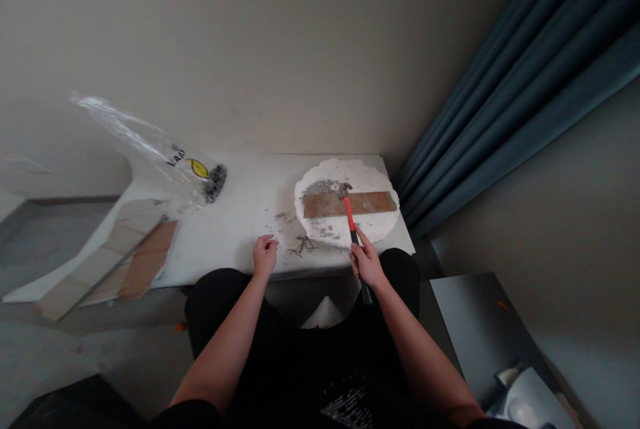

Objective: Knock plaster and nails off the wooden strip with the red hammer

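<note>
Head view: right hand [369,262] wraps its fingers around the red-and-black hammer [350,216], whose head rests on a brown wooden strip [373,203] lying across a white round slab [373,172]. Left hand [264,254] rests on the white table [235,206], fingers curled, just beside loose nails [301,244]; I cannot tell whether it grips anything.

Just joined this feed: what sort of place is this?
Probably an ordinary indoor room used as a makeshift workbench: blue curtain, bare wall, and a low white table where the right hand holds a hammer over a wooden plank.
</note>
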A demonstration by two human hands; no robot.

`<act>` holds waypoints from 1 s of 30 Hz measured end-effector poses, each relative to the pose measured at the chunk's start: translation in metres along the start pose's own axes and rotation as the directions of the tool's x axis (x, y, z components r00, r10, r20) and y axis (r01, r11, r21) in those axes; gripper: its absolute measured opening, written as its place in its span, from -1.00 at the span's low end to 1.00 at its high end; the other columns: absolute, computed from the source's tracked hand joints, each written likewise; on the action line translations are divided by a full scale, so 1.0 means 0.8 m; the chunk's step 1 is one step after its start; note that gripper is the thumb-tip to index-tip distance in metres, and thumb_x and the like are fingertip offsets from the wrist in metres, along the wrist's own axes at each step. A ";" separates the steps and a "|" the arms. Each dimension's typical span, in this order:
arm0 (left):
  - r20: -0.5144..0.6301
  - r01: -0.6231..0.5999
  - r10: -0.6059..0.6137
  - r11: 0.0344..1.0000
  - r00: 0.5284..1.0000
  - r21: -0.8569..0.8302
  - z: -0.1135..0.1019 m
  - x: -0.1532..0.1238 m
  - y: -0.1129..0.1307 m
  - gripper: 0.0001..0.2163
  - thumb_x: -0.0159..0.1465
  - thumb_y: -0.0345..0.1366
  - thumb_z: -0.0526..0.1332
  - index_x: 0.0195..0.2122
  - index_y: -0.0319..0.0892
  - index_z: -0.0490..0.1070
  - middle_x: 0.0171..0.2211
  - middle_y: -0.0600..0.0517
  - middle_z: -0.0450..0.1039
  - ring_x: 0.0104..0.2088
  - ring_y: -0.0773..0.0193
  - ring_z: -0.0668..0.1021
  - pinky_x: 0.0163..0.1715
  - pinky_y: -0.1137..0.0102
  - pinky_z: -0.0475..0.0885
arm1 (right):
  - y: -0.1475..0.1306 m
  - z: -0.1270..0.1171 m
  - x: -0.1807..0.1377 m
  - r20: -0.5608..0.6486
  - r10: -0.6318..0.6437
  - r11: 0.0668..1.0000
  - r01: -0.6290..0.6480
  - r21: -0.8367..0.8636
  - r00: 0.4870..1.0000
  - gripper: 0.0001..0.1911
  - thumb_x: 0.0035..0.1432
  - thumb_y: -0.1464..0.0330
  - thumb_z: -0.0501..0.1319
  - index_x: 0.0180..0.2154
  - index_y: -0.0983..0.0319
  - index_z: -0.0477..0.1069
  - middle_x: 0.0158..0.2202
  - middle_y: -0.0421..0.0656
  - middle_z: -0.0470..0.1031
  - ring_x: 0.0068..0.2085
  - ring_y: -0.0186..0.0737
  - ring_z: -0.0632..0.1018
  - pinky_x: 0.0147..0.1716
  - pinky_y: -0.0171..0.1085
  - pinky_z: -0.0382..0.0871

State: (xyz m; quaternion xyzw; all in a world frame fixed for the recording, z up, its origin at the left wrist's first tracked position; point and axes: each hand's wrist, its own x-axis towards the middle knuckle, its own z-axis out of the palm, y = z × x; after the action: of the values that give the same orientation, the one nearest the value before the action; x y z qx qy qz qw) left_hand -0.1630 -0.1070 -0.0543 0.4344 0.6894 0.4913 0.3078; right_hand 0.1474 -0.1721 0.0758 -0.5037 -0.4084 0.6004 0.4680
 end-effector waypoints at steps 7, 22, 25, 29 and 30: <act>0.420 -0.431 0.239 0.779 0.875 0.455 0.054 0.004 0.020 -0.77 0.28 -0.32 0.23 -0.08 -0.15 0.59 -0.04 -0.15 0.56 -0.04 0.04 0.60 0.06 0.15 0.53 | -0.002 -0.016 -0.015 -0.077 -0.034 0.999 0.031 -0.040 0.996 -0.03 0.23 0.07 0.24 0.53 0.27 0.00 -0.63 -0.48 0.26 -0.76 -0.46 0.20 -0.79 -0.44 0.08; 0.413 -0.315 -0.004 0.641 0.910 0.700 0.089 0.016 0.040 -0.90 0.32 -0.32 0.33 -0.21 -0.20 0.63 -0.07 -0.15 0.59 -0.08 0.13 0.67 -0.06 0.35 0.56 | 0.012 -0.069 -0.017 -0.199 -0.007 0.995 -0.012 -0.097 0.980 0.06 0.17 -0.01 0.30 0.53 0.27 0.00 -0.61 -0.44 0.28 -0.75 -0.44 0.20 -0.79 -0.43 0.08; 0.371 -0.263 -0.033 0.650 0.928 0.713 0.089 0.014 0.043 -0.91 0.33 -0.36 0.30 -0.22 -0.21 0.61 -0.09 -0.15 0.61 -0.09 0.14 0.67 -0.09 0.35 0.56 | 0.014 -0.071 -0.018 -0.182 -0.015 0.996 -0.002 -0.093 0.983 0.07 0.19 0.00 0.31 0.54 0.29 -0.03 -0.62 -0.44 0.25 -0.75 -0.43 0.19 -0.79 -0.42 0.07; 0.355 -0.231 -0.070 0.640 0.932 0.733 0.083 0.012 0.045 -0.89 0.31 -0.27 0.34 -0.22 -0.20 0.58 -0.11 -0.17 0.62 -0.12 0.08 0.68 -0.15 0.32 0.56 | 0.013 -0.074 -0.019 -0.169 -0.017 0.994 -0.002 -0.110 0.986 0.03 0.22 0.02 0.30 0.53 0.30 -0.01 -0.62 -0.44 0.24 -0.74 -0.43 0.18 -0.78 -0.42 0.08; 0.360 -0.232 -0.078 0.634 0.930 0.738 0.081 0.012 0.045 -0.88 0.31 -0.25 0.34 -0.22 -0.19 0.57 -0.12 -0.18 0.63 -0.12 0.06 0.69 -0.16 0.31 0.56 | 0.012 -0.075 -0.020 -0.172 -0.014 0.993 -0.006 -0.115 0.985 0.02 0.22 0.03 0.29 0.53 0.30 0.00 -0.62 -0.43 0.25 -0.74 -0.43 0.18 -0.78 -0.42 0.08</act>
State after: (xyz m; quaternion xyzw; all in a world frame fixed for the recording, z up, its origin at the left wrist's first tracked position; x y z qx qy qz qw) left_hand -0.1010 -0.0667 -0.0415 0.6350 0.7444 0.0758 0.1919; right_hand 0.2060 -0.1885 0.0603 -0.5793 -0.4014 0.5290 0.4728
